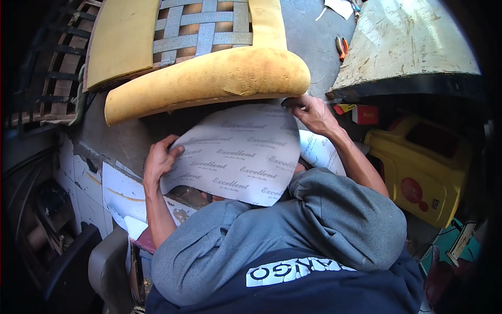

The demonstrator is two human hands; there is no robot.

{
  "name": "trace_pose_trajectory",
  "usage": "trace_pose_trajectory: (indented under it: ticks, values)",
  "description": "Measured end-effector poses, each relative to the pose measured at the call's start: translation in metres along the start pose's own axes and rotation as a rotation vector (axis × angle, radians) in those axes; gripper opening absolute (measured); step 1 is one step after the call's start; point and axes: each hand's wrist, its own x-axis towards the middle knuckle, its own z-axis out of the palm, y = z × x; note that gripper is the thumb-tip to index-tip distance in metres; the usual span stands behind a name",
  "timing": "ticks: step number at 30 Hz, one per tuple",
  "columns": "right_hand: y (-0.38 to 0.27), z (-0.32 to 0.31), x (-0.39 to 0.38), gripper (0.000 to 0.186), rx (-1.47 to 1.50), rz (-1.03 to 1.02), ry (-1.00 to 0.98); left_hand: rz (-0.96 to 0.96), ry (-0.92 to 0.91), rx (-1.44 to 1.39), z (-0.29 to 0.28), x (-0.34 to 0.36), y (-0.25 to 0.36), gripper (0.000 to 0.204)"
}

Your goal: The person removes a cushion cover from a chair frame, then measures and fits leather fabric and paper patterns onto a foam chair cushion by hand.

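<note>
At the bottom of the frame, nearest, are the person's dark shirt (334,288) and the grey trousers (225,246), knees bent. Just beyond them, at the centre, lies the pale printed sheet (235,157), its rounded side toward the top and its lower edge close to the knees. The left hand (161,161), left of centre, has its fingers folded around the sheet's left edge, thumb on the printed face. The right hand (312,115) is at the sheet's upper right edge with its fingers curled; something small and dark shows at the tips, and I cannot tell whether they pinch that or the sheet. A second printed piece (320,149) lies under the right forearm.

The sheet looks thin and bendy, so even, light tension between both hands should serve best: a hard pull from one side could crease or skew it. Supporting it close to the curved edge would likely stop the middle sagging.

Farther up, the yellow foam roll (209,81) crosses the frame just above the sheet, with woven grey webbing (206,26) behind it. Orange-handled pliers (342,48) lie at the upper right, beside the worn table (408,47).
</note>
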Motion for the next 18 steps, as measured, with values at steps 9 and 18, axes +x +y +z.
trace_pose_trajectory:
  ticks: [9, 18]
  values:
    - [0.080, 0.019, -0.053, 0.053, -0.268, 0.145, -0.276, -0.092, 0.441, 0.388, 0.000, -0.010, -0.065, 0.044]
    - [-0.079, -0.029, -0.039, 0.027, -0.005, -0.328, -0.533, 0.771, -0.107, -0.434, 0.071, -0.028, 0.126, 0.050]
